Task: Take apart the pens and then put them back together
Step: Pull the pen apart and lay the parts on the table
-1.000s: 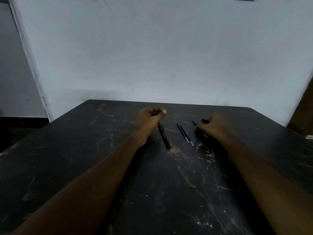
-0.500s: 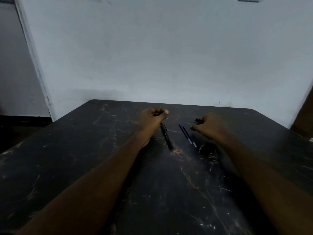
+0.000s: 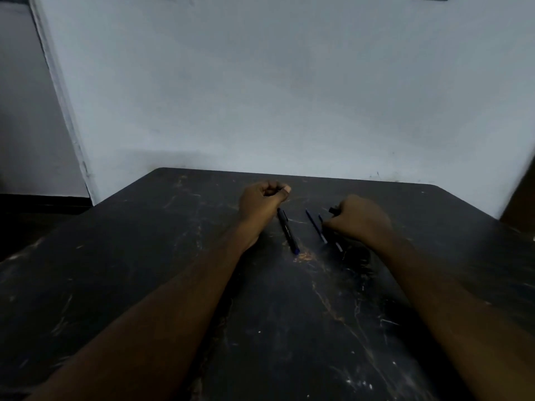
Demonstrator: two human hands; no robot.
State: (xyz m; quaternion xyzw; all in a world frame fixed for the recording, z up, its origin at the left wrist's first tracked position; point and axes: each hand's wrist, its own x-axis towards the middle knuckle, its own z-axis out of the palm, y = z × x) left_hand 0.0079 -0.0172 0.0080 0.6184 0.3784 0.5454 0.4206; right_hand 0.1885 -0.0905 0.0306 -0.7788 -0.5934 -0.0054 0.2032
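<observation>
A pale wall point(image 3: 289, 82) fills the upper half of the frame, with a dark scuffed table point(image 3: 144, 270) pushed against it across the lower half. Two bare forearms reach in from the bottom corners toward the table's far centre. The left hand point(image 3: 262, 202), just left of centre, is curled into a loose fist, thumb tip pressed against the forefinger; whether it encloses anything cannot be told. The right hand point(image 3: 359, 217), right of centre, is also curled, its fingers closed on a small black pen piece point(image 3: 333, 210) that juts from its upper left side. Between the hands, three slim items lie on the table, all slanting the same way: one whole black pen point(image 3: 288, 234) with a blue lower end just beside the left wrist, and two thin blue refills point(image 3: 316, 226), side by side, the right-hand one partly covered by the right hand's fingertips.
</observation>
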